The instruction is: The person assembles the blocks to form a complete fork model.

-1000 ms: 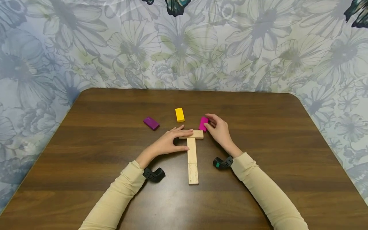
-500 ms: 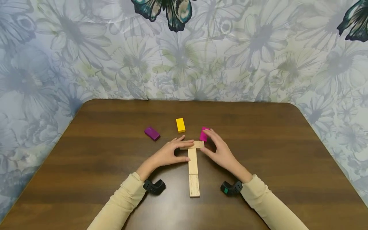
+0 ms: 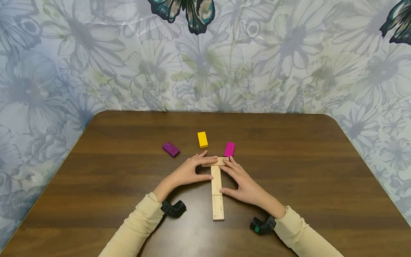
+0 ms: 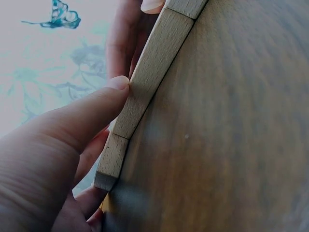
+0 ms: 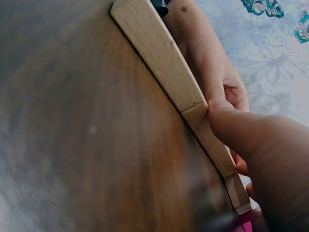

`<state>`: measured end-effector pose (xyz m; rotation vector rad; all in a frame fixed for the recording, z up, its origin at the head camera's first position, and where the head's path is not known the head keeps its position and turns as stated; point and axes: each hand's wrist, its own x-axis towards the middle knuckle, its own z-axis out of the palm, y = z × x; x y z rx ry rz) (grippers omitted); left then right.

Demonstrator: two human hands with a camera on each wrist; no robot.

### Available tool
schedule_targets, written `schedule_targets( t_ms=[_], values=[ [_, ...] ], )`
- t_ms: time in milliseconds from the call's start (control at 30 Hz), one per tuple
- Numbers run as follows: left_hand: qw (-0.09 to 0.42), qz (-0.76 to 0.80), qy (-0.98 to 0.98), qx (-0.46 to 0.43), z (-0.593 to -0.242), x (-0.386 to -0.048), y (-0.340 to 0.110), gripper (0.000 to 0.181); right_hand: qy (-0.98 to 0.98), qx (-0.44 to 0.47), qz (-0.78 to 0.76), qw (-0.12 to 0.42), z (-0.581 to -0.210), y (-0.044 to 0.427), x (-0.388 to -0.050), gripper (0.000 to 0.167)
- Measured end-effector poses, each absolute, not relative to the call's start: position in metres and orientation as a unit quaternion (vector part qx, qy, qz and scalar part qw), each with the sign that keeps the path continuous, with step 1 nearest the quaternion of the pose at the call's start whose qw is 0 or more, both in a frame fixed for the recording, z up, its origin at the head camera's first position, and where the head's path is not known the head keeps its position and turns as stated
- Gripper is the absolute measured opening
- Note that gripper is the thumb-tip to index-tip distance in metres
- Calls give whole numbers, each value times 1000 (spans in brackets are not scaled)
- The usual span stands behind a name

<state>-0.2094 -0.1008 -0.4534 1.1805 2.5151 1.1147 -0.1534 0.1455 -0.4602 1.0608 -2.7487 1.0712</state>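
Observation:
Plain wooden blocks lie flat in a T: a crosspiece block (image 3: 210,165) at the far end, a middle block (image 3: 216,184) and a near block (image 3: 218,208) in line below it. My left hand (image 3: 187,172) rests at the left side, fingers stretched over the crosspiece and thumb touching the middle block. From the right, my right hand (image 3: 248,185) lays its fingertips at the crosspiece and the top of the middle block, its thumb (image 5: 222,107) by the seam with the near block. A magenta block (image 3: 229,149) touches or nearly touches the crosspiece's right end.
A yellow block (image 3: 202,139) lies beyond the crosspiece, and a purple block (image 3: 171,149) sits farther left. The brown wooden table (image 3: 128,132) ends at a floral-patterned wall (image 3: 257,78). Dark cameras (image 3: 173,209) are worn at both wrists.
My right hand has let go of the magenta block and moved nearer, onto the wooden blocks. The left hand stays in place. The head view has tilted up.

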Motion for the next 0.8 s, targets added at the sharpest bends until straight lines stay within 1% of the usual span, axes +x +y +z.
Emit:
schedule_targets(
  t_ms=[367, 433, 500, 600, 667, 733, 800],
  values=[
    [71, 372, 837, 394, -450, -213, -101, 55, -884, 330, 332, -16, -458, 146, -154, 85],
    [60, 379, 833, 398, -445, -216, -102, 55, -883, 330, 334, -14, -457, 146, -155, 85],
    [36, 395, 828, 397, -438, -221, -104, 53, -881, 334, 335, -9, -457, 146, -156, 85],
    [-14, 437, 821, 366, -429, -232, -107, 50, -879, 337, 336, -6, -458, 146, -157, 85],
    [-37, 466, 820, 331, -424, -241, -107, 50, -879, 337, 336, -7, -459, 146, -157, 86],
    [-44, 482, 823, 297, -422, -250, -107, 53, -880, 335, 336, -11, -459, 146, -156, 86],
    [-32, 483, 832, 271, -422, -259, -106, 59, -880, 334, 337, -13, -459, 146, -155, 86]
  ],
)
